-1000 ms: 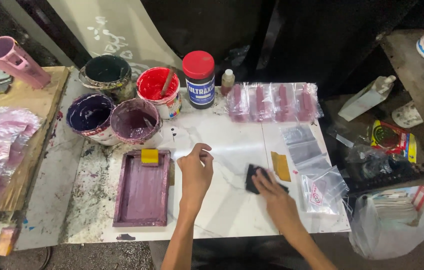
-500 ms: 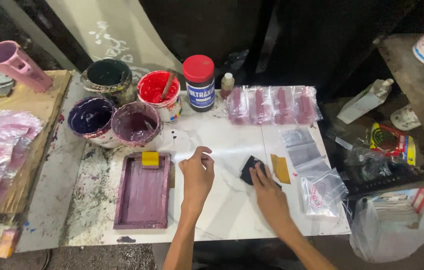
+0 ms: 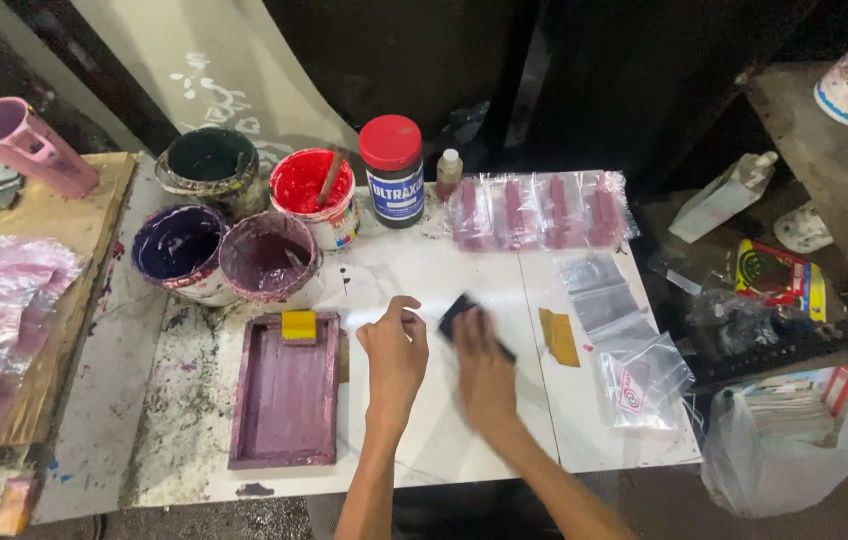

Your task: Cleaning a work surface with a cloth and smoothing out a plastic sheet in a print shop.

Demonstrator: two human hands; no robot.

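Note:
My left hand (image 3: 394,352) rests on the white table (image 3: 464,440), thumb and forefinger pinched on a thin clear plastic bag (image 3: 426,318) that is hard to make out. Right beside it, my right hand (image 3: 486,372) is blurred with motion and presses a small black pad (image 3: 457,308) against that bag. The two hands almost touch. A purple-stained rectangular tray (image 3: 284,410) lies just left of my left hand, with a yellow block (image 3: 298,324) at its far end.
Behind the tray stand open paint buckets: dark blue (image 3: 179,245), purple (image 3: 269,258), red (image 3: 312,190) with a stick, dark green (image 3: 206,162). A red-lidded jar (image 3: 392,170), printed bags (image 3: 544,210), loose clear bags (image 3: 614,310) and a yellow card (image 3: 559,336) lie to the right.
My right hand has slid left across the table with the black pad, closing up to my left hand. The left hand has stayed in place.

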